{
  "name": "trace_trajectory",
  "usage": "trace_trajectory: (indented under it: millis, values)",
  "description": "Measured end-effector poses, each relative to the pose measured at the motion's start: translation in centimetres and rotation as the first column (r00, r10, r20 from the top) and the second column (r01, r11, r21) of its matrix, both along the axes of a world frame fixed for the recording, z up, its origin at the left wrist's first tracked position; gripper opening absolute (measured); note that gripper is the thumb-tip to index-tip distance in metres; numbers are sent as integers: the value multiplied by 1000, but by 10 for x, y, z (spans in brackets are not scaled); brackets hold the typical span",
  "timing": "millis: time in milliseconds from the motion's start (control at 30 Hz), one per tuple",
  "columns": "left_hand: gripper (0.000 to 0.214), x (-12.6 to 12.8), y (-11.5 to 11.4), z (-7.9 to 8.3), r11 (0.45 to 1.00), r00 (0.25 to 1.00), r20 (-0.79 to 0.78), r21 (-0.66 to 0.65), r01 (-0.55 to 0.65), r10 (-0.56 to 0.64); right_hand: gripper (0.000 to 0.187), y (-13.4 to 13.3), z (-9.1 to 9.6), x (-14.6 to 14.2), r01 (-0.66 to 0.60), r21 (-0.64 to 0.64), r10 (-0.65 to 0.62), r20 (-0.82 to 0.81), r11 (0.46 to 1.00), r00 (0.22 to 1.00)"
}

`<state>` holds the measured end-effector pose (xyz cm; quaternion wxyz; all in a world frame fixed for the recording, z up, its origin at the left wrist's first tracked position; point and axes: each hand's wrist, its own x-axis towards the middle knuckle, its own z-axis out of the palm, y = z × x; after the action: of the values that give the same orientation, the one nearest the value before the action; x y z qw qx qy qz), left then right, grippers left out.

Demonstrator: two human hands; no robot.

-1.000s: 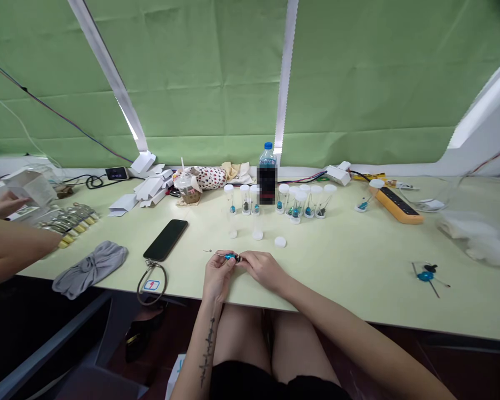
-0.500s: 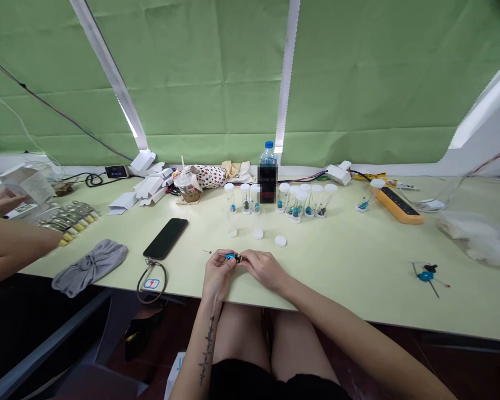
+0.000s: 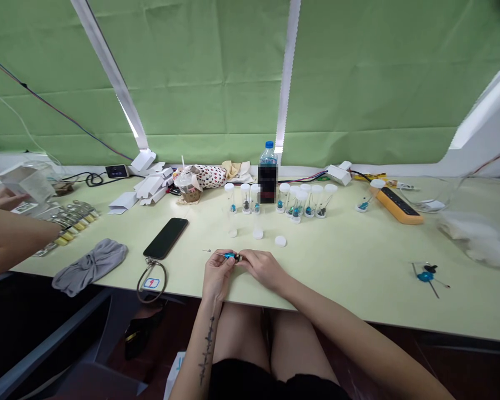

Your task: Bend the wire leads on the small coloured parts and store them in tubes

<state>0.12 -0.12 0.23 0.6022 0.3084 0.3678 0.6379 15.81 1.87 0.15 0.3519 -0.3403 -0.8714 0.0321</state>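
Note:
My left hand point(image 3: 217, 271) and my right hand point(image 3: 263, 268) meet just above the table's front edge. Between their fingertips is a small blue part with a thin metal wire point(image 3: 231, 256), held from both sides. Its exact shape is partly hidden by my fingers. A tiny pin point(image 3: 206, 250) lies on the pale green tabletop point(image 3: 341, 266), just left of my left hand. Several clear tubes with white caps point(image 3: 304, 203) stand beyond my hands, some holding small blue parts. Nearer my right hand lie a white cap point(image 3: 280, 240) and a shorter clear tube point(image 3: 257, 225).
A black phone point(image 3: 165, 238) lies left of my hands, beside a keyring loop point(image 3: 151, 282) at the table edge. A co-worker's arm point(image 3: 12, 236) reaches in at the left near metal parts. A blue wired assembly point(image 3: 425, 276) lies right; a yellow power strip point(image 3: 395, 205) and water bottle point(image 3: 268, 169) stand behind.
My hands stay almost still around the blue part. The co-worker's arm has shifted slightly at the left, and the view has moved a little.

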Motion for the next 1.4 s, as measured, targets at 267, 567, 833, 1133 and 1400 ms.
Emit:
trace_trajectory:
  millis: [267, 567, 833, 1133, 1400]
  values:
    - [30, 1, 0, -1, 1000, 1000, -2, 0, 5, -5, 15, -1, 2, 0, -10, 6, 10, 9, 1000, 1000]
    - [31, 2, -1, 2, 1000, 1000, 1, -1, 5, -5, 17, 0, 0, 0, 3, 14, -3, 26, 1000, 1000]
    - [31, 1, -1, 1, 1000, 1000, -20, -6, -7, 7, 23, 0, 0, 0, 3, 26, -3, 20, 1000, 1000]
    - [31, 0, 1, -3, 1000, 1000, -14, 14, -15, 15, 17, 0, 0, 0, 11, 8, -11, 19, 1000, 1000]
    - [28, -1, 0, -4, 1000, 1000, -2, 12, -7, 7, 18, 0, -1, -1, 18, 22, -18, 32, 1000, 999]
